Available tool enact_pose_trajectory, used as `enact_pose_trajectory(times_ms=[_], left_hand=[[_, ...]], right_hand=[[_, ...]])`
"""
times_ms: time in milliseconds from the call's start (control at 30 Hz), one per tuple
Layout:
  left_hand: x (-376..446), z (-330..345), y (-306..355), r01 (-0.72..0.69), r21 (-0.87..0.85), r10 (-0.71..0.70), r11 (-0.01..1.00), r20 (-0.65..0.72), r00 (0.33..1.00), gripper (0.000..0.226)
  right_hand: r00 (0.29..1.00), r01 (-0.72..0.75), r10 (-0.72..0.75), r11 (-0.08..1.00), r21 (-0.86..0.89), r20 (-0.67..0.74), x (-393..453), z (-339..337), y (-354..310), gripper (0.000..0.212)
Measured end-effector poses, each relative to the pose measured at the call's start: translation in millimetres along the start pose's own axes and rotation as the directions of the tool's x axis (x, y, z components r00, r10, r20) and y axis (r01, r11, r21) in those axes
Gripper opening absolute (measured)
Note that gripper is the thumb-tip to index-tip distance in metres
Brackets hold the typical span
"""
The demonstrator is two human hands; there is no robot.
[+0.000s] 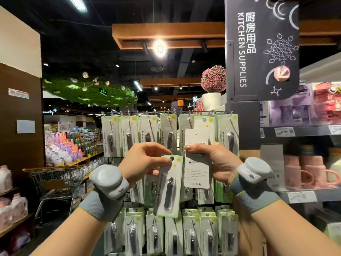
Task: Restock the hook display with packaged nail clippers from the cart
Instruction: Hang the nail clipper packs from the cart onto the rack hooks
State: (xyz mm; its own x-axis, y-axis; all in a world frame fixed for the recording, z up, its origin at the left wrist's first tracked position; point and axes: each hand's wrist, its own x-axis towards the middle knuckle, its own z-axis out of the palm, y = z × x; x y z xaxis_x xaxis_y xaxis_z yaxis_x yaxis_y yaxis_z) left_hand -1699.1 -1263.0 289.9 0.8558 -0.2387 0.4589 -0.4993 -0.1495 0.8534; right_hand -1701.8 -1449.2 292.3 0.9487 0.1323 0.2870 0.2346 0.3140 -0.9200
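My left hand (145, 161) pinches the top of a nail clipper pack (168, 187), front side facing me, near its hang hole. In my right hand (215, 163) is a small stack of packs (197, 156) held with their white printed backs toward me. Both hands are raised in front of the hook display (166, 113), whose top row of hooks carries several hanging clipper packs (110, 137). Lower rows with more packs (191, 235) hang below my hands.
A metal shopping cart (55, 180) stands at lower left in the aisle. A black "Kitchen Supplies" sign (262, 48) hangs at upper right. Shelves with pink mugs (310, 170) sit to the right, bottle shelves (70, 148) to the left.
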Motion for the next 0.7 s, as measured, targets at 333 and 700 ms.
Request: enact_pose_trajectory(times_ms=[333,700], left_hand=[[8.3,-1.8,13.9,-0.112,-0.011,0.110,0.994,-0.095,0.989,0.013],[25.2,-12.1,50.8,-0.295,-0.158,0.210,0.942,-0.408,0.888,0.018]], right_hand=[[1.000,0.027,-0.027,0.999,-0.017,-0.013,-0.4,-9.4,-14.6,0.015],[0.997,0.075,-0.074,0.995,0.060,-0.022,3.6,-8.5,-32.9,0.030]])
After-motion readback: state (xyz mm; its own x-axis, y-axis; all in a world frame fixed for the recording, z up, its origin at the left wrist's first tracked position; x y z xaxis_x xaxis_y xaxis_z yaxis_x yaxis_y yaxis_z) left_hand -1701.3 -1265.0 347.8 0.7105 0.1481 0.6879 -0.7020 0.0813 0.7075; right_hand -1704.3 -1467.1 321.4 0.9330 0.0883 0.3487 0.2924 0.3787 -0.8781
